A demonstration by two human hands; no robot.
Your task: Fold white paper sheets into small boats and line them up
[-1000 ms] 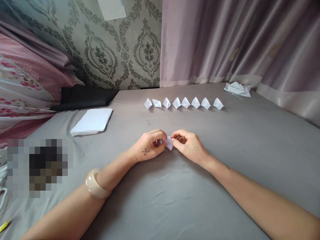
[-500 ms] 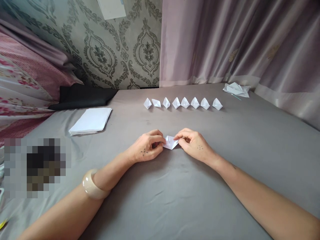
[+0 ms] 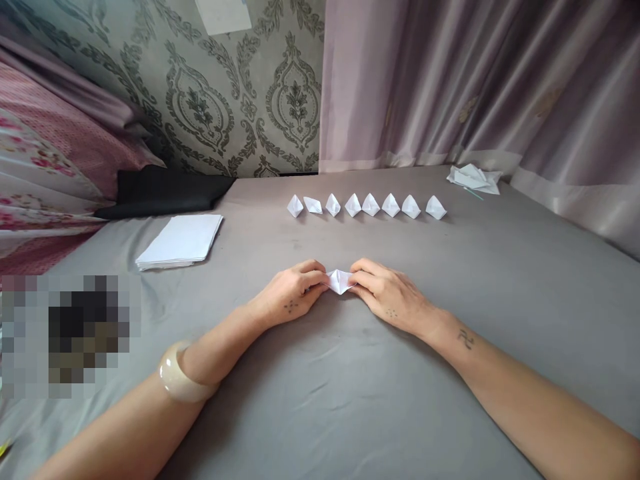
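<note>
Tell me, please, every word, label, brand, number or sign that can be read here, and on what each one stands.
No words, labels, brands or numbers are readable.
Right forearm: a hooked-cross sign, without letters.
Left grip and right grip: dot marks, not letters.
Sheet on the wall: any print is too faint to read.
Folded paper and paper stack: no writing visible.
Pixelated patch: unreadable.

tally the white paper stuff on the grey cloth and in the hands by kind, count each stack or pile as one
Held folded paper: 1
Small folded papers in the row: 8
Stack of sheets: 1
Loose pile: 1
Total: 11
</note>
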